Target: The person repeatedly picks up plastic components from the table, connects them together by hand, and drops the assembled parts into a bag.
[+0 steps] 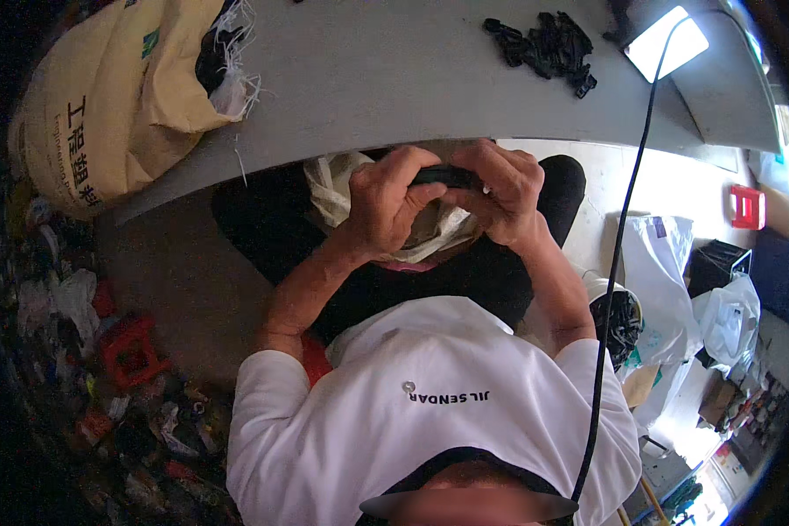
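Note:
Both hands are raised over my lap, just in front of the table's near edge. Between them is a small dark, curved part [444, 175], apparently black plastic; its exact kind cannot be made out. My left hand [384, 200] is closed on one end with thumb and fingers. Closed on the other end is my right hand [505, 191], its fingertips pressed close to the part. Below them, between my knees, a pale woven sack [329, 195] hangs with its mouth spread. Several black plastic parts [548, 51] lie heaped on the grey table [368, 79].
A big tan sack [114, 105] with frayed threads stands at the table's left. Loose scraps and a red plastic crate [133, 352] cover the left floor. To the right are a bucket of black pieces [618, 324], white bags [662, 289] and a hanging black cable [621, 237].

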Available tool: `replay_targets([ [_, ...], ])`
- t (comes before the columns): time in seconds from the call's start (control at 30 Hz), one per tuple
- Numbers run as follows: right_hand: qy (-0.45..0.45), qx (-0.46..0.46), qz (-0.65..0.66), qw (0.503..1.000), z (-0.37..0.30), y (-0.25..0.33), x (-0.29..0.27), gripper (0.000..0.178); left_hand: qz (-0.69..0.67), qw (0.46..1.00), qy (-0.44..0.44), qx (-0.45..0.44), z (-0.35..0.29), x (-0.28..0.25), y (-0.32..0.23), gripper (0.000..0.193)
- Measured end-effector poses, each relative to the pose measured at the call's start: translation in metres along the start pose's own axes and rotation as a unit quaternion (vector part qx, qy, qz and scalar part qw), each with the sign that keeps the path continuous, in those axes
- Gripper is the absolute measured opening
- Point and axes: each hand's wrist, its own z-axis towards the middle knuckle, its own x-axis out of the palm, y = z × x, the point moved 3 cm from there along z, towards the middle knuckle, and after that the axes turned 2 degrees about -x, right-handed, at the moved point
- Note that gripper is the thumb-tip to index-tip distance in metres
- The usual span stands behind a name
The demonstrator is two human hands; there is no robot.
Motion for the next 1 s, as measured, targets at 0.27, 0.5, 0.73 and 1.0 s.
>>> replay_targets([
  [0.27,0.092,0.07,-0.012,0.993,-0.015,-0.015,0.019,0.028,0.048,0.99,0.1,-0.089,0.027,-0.016,0.033,0.032],
  [0.5,0.142,0.036,-0.088,0.985,0.023,-0.015,0.019,0.019,0.367,0.921,-0.116,-0.057,0.119,-0.084,0.162,0.033],
  [0.73,0.027,0.074,-0.264,0.961,0.102,-0.074,0.009,0.018,0.391,0.908,-0.022,-0.145,0.15,-0.066,0.206,0.03],
  [1.0,0.094,0.009,-0.294,0.951,0.148,-0.133,0.036,0.03,0.168,0.983,-0.061,-0.033,0.156,-0.026,0.162,0.033],
])
